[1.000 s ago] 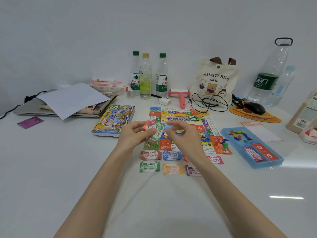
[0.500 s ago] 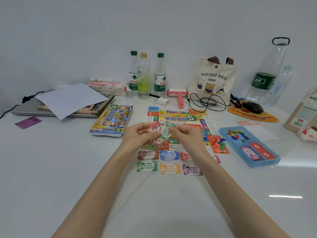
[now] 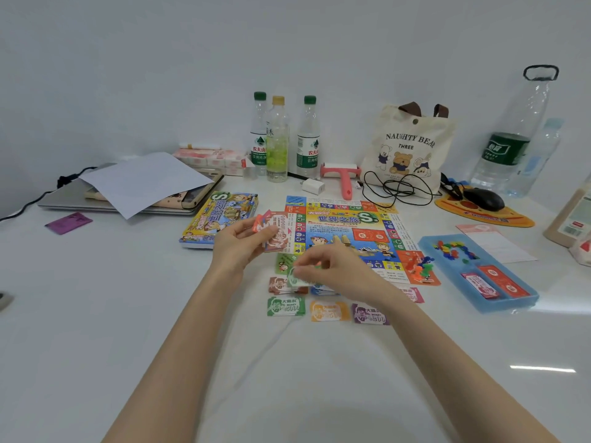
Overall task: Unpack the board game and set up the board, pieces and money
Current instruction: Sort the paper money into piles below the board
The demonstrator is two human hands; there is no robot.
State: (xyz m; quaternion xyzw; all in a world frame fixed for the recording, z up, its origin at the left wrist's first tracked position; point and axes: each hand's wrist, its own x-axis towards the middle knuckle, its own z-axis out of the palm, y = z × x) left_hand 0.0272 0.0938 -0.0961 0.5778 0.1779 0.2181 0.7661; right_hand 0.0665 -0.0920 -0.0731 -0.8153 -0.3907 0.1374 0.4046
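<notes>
A white glossy desk (image 3: 96, 314) carries a half-laid-out board game, its colourful square paper board (image 3: 348, 231) lying flat at centre. The yellow-and-blue illustrated game box (image 3: 220, 215) lies at the board's 9 o'clock, just beside its edge. A light blue plastic tray (image 3: 511, 306) sits at the board's 3 o'clock, holding red card packs (image 3: 505, 282) at its near end and a heap of small coloured plastic pieces (image 3: 454, 251) at its far end.

The person's left hand (image 3: 238, 247), at the board's 9 o'clock, grips a fanned bundle of red and white paper money (image 3: 275, 233) between thumb and curled fingers, raised over the board's left edge. The right hand (image 3: 332, 270), at the board's 6 o'clock, pinches a green banknote (image 3: 295, 278) low over the sorted money.

That money lies on the desk in two rows at the board's 6 o'clock: a green stack (image 3: 285, 306), an orange stack (image 3: 329, 311) and a purple stack (image 3: 371, 314) nearest the person; behind them a brown stack (image 3: 278, 284) and a pink stack (image 3: 414, 295), the notes between partly hidden by the right hand.

A cluster of red, blue and green plastic tokens (image 3: 422, 268) stands on the board's corner at 4 o'clock
</notes>
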